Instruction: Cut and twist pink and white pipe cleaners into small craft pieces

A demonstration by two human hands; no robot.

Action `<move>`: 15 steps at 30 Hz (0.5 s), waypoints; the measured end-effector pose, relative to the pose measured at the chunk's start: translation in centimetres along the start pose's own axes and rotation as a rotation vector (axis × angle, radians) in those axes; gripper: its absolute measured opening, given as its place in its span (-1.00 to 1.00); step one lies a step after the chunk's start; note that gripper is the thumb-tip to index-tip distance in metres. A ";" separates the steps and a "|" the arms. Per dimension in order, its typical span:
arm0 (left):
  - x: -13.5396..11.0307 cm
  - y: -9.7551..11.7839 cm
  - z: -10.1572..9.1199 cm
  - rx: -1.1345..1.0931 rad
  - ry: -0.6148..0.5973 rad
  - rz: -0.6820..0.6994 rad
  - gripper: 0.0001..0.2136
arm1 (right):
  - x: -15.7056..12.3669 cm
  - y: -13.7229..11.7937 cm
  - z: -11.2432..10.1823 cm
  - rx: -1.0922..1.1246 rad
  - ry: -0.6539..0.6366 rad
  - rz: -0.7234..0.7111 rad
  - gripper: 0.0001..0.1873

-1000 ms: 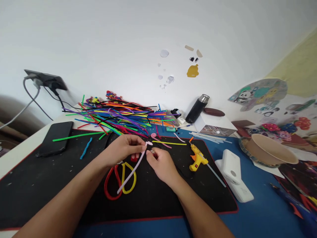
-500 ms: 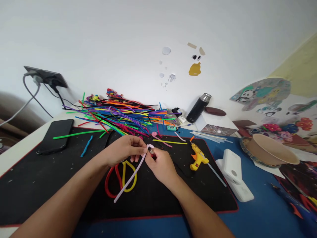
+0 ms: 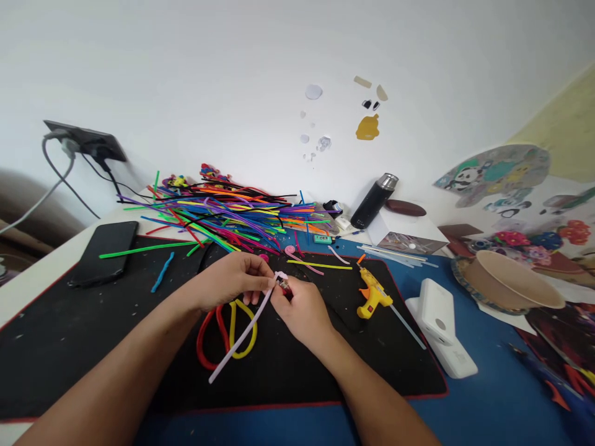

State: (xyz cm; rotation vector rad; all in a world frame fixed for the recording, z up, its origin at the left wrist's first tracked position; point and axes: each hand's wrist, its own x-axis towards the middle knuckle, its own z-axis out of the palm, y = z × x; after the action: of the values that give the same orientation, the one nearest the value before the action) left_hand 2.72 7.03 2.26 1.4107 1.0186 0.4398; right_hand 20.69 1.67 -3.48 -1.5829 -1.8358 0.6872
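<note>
My left hand [image 3: 232,279] pinches the upper end of a pale pink pipe cleaner [image 3: 239,337], whose free length slants down to the left over the black mat [image 3: 69,334]. My right hand [image 3: 302,306] is closed on that same end, along with a small dark and red object [image 3: 285,287] that I cannot make out. The two hands touch at the fingertips. A red loop [image 3: 204,347] and a yellow loop [image 3: 248,328] of pipe cleaner lie on the mat just under my left hand.
A heap of coloured pipe cleaners [image 3: 223,217] fills the back of the desk. A phone [image 3: 105,251] lies at the left. A yellow glue gun [image 3: 372,296], a white power bank [image 3: 441,334], a black flask [image 3: 372,201] and a paper bowl [image 3: 506,282] stand to the right.
My right hand has closed in on my left and taken hold of the pink pipe cleaner's curled end. The free tail has swung lower and further left.
</note>
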 end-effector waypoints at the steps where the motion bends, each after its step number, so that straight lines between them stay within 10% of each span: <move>1: 0.0 0.0 0.0 0.004 0.001 0.000 -0.72 | 0.0 0.0 0.0 -0.001 -0.001 0.001 -0.75; 15: 0.2 -0.4 -0.1 0.026 -0.039 0.014 -0.70 | 0.0 0.1 0.2 -0.007 0.006 -0.012 -0.76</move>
State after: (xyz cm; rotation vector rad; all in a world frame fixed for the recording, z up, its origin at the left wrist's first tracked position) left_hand 2.59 7.16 1.88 1.4450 0.9873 0.4091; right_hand 20.62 1.67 -3.71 -1.5751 -1.8440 0.6708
